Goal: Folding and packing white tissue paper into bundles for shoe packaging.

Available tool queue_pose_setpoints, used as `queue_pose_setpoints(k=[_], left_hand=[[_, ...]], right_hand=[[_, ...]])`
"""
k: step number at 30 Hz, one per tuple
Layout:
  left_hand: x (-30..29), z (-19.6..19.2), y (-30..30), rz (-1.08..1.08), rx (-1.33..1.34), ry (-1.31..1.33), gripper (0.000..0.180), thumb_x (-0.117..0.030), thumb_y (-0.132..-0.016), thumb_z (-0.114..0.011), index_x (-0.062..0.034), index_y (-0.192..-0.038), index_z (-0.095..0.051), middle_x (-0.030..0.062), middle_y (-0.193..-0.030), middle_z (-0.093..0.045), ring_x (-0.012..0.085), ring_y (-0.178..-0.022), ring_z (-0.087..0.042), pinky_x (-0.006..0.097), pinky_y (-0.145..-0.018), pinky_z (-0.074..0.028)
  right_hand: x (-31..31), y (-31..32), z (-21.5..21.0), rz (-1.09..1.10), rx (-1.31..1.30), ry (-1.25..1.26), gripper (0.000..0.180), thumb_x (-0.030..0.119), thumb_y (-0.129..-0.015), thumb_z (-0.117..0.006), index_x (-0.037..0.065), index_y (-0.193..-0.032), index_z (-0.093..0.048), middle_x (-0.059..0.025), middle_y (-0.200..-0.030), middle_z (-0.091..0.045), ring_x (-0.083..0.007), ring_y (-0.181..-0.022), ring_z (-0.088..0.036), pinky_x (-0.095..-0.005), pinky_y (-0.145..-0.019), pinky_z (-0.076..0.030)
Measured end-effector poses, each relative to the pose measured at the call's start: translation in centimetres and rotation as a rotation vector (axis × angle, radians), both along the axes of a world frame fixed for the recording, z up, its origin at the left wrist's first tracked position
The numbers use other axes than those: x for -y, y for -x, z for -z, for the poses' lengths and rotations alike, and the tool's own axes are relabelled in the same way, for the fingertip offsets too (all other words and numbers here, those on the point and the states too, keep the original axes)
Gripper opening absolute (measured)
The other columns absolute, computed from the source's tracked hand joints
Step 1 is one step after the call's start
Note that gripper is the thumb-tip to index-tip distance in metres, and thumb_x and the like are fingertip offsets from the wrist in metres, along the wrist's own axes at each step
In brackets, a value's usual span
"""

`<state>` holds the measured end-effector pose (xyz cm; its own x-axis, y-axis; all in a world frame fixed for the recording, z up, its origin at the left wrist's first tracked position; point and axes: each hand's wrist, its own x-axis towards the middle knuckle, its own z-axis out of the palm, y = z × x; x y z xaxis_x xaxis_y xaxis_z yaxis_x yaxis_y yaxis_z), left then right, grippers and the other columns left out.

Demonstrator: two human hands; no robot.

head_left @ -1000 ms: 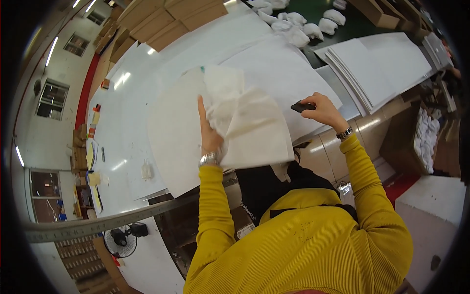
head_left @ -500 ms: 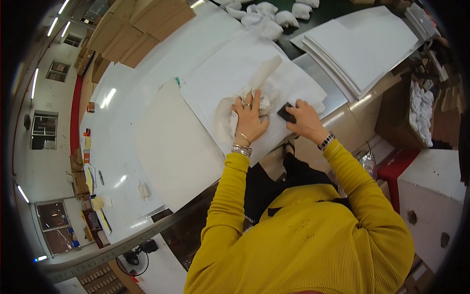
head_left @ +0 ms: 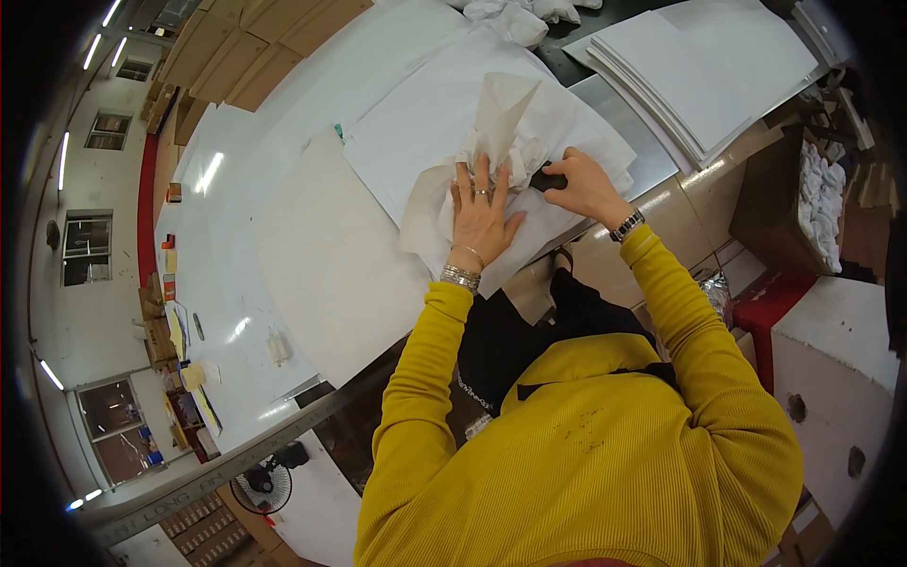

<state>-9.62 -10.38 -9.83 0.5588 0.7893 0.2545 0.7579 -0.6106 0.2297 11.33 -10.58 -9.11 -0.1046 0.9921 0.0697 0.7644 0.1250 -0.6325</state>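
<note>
A sheet of thin off-white tissue paper (head_left: 510, 106) lies crumpled on a stack of large white sheets (head_left: 402, 142), one loose end standing up away from me. My left hand (head_left: 484, 222) is open, its fingers spread and pressing on the bunched paper; whether anything is wrapped beneath cannot be told. In my right hand (head_left: 584, 187) is a small dark block (head_left: 548, 178), gripped between thumb and fingers. The block touches or nearly touches the right side of the crumple.
A cream sheet (head_left: 331, 246) lies left of the stack on the white table (head_left: 227, 255). Beyond are white wrapped bundles (head_left: 515, 24). More white sheets (head_left: 675, 80) are piled at far right, above a carton (head_left: 770, 203) of white bundles. Cardboard boxes (head_left: 255, 47) stand far left.
My right hand has brought the dark block left and up against the crumpled paper. The paper's loose end stands wider and more upright. My left hand has stayed nearly in place.
</note>
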Motion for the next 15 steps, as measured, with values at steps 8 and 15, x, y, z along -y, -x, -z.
queue_pose_setpoints(k=[8,15], left_hand=[[-3.6,2.9,1.1,0.009,-0.010,-0.034,0.064,-0.028,-0.080,-0.062,-0.0141,-0.137,-0.037,0.0205,-0.145,-0.023,0.0506,-0.127,-0.024,0.060,-0.097,-0.029],[0.3,-0.5,-0.5,-0.045,-0.114,-0.008,0.073,-0.043,-0.076,-0.063,-0.0231,-0.140,-0.034,0.0272,-0.147,-0.013,0.0569,-0.128,-0.015,0.068,-0.098,-0.022]], right_hand=[[-2.1,-0.5,0.0,0.014,-0.088,0.084,0.039,0.027,-0.059,-0.068,0.003,-0.090,-0.070,-0.0205,-0.090,-0.061,-0.0345,-0.087,-0.059,-0.0368,-0.080,-0.048],[-2.3,-0.4,0.0,-0.085,-0.162,0.208,0.033,0.029,-0.063,-0.067,0.008,-0.087,-0.070,-0.0122,-0.074,-0.067,-0.0268,-0.066,-0.065,-0.0346,-0.065,-0.050]])
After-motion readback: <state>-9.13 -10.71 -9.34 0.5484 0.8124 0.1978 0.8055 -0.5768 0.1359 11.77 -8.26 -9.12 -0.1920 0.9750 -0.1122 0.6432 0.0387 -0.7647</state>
